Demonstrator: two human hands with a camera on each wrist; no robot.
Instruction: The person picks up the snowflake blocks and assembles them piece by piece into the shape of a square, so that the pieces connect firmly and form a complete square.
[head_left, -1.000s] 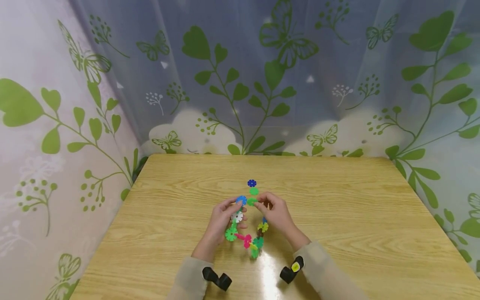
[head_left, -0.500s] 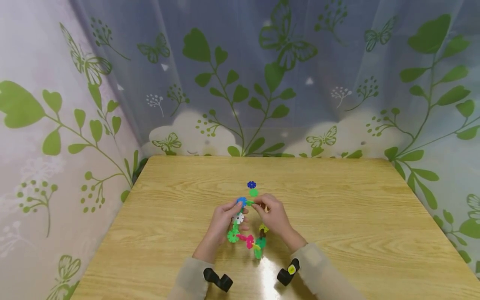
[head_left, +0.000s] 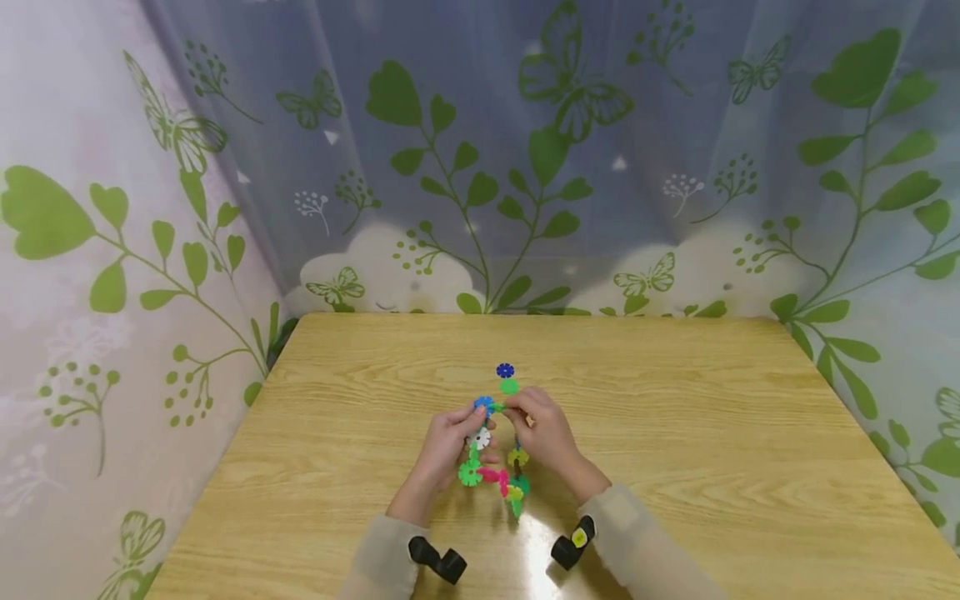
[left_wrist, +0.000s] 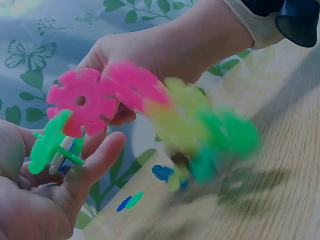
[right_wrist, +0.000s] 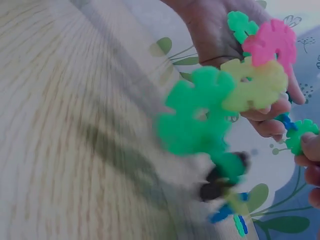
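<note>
A chain of slotted snowflake discs hangs in a loop between both hands. My left hand (head_left: 442,450) pinches the blue disc (head_left: 483,406) at one end, with a white disc (head_left: 480,438) below it against the fingers. Thumb and fingers of my right hand (head_left: 551,433) pinch a green disc (right_wrist: 301,134), which meets the blue disc edge-on. Lower in the loop are pink discs (left_wrist: 80,102), a pale yellow disc (right_wrist: 254,85) and a larger-looking green disc (right_wrist: 197,112). The chain's other end, with a yellow disc (head_left: 517,457), dangles under the right hand.
Two loose discs lie on the wooden table (head_left: 660,400) just beyond the hands: a dark blue disc (head_left: 506,370) and a green disc (head_left: 509,386). Patterned curtains (head_left: 480,167) stand behind and beside the table. Each sleeve carries a black wrist camera (head_left: 437,560).
The right hand has shifted slightly left and turned the green disc from flat to edge-on against the blue one. The dangling chain has swung a little. The loose discs stay put.
</note>
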